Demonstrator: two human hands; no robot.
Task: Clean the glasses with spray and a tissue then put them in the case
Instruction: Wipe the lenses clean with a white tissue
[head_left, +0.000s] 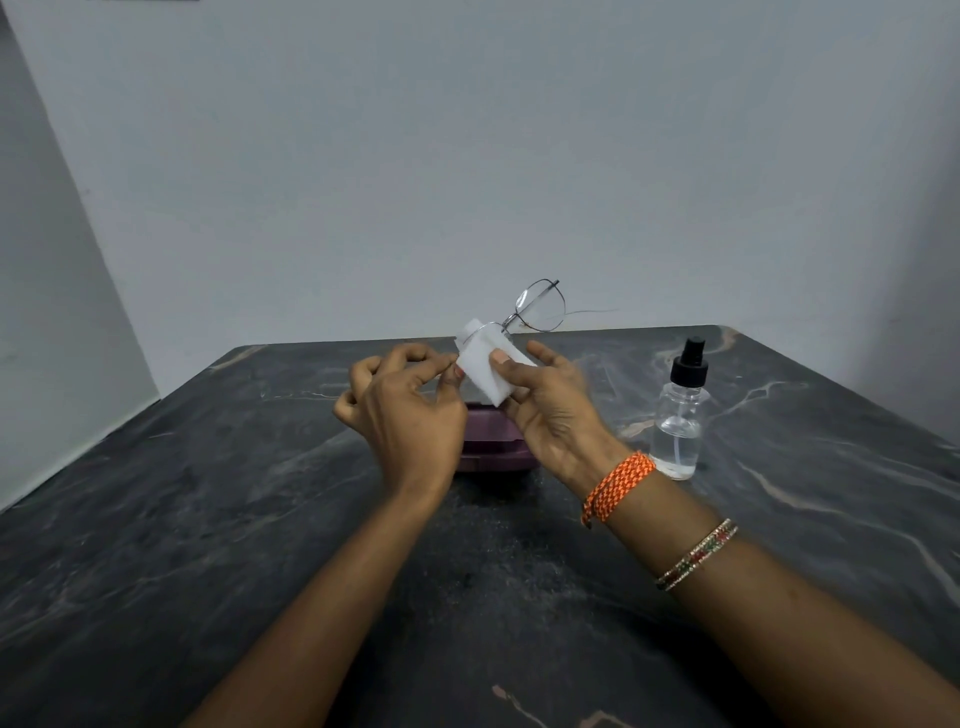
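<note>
My right hand (550, 400) pinches the tissue (491, 366) around the lower lens; glasses (537, 312) up at 12 o'clock; left hand (400, 410) pinching the frame; rub gently, don't twist the thin wire.

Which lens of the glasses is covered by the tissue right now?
The lower lens, nearer the hands: the tissue wraps it, pinched by the right hand. The upper lens of the glasses is bare.

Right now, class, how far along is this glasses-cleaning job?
Spraying may be done: the spray bottle stands set aside on the table. In hand: the right hand wraps the tissue round one lens of the glasses while the left hand steadies it. Left: the other lens, then the maroon case.
</note>
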